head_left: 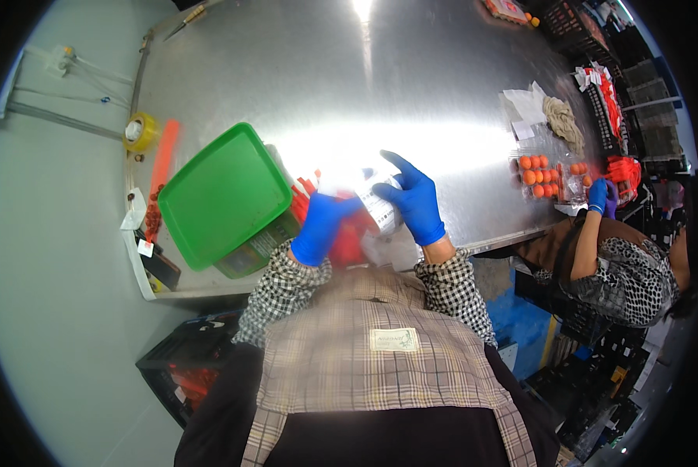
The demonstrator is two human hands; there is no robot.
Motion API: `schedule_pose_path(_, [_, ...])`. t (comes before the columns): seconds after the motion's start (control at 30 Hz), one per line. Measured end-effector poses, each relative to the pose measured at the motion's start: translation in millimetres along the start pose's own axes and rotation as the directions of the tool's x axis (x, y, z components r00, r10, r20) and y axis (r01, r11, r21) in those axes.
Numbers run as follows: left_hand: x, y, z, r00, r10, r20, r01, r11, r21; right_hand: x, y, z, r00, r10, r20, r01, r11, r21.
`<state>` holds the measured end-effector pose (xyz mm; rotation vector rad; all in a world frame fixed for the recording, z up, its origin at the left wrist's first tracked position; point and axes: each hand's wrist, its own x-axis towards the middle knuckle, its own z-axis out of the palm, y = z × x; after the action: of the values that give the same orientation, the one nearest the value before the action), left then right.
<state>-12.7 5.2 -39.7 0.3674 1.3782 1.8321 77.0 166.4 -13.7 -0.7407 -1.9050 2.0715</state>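
Note:
Both my hands wear blue gloves and meet over the near edge of a metal table. My right hand pinches a white printed label between thumb and fingers, its index finger raised. Beside it, my left hand is closed, its fingertips blurred against a whitish glare. Blurred red material, perhaps netting, hangs just below the left fingers. Clear plastic lies under the label. Left of my left hand stands a tub with a green lid, and red strips lie between them.
A yellow tape roll, an orange-red strip and a knife lie along the left edge. Orange round items in clear trays and a crumpled cloth are at right, where a co-worker's gloved hand works. A black crate stands below left.

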Motion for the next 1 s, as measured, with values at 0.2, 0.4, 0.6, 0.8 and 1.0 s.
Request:
schedule_pose_path(0.2, [-4, 23, 27, 0.994, 0.007, -0.109, -0.016, 0.996, -0.087, 2, 9, -5, 1.0, 0.018, -0.017, -0.019, 0.999, -0.041])
schedule_pose_path(0.4, [-3, 13, 10, 1.0, -0.023, -0.02, 0.021, 0.993, -0.113, 3, 10, -1, 0.997, 0.081, -0.005, -0.081, 0.996, -0.045])
schedule_pose_path(0.6, [0, 2, 16, 0.986, -0.018, -0.165, -0.01, 0.986, -0.169, 1, 17, 3, 1.0, 0.002, 0.009, -0.001, 0.999, -0.037])
schedule_pose_path(0.8, [-6, 12, 19, 0.989, -0.032, -0.147, -0.005, 0.97, -0.244, -7, 2, -18, 0.977, 0.063, 0.202, -0.042, 0.993, -0.108])
schedule_pose_path(1.0, [-3, -14, 14, 0.965, 0.093, -0.244, -0.138, 0.975, -0.177, -17, -1, -37, 0.938, 0.18, 0.295, -0.152, 0.982, -0.116])
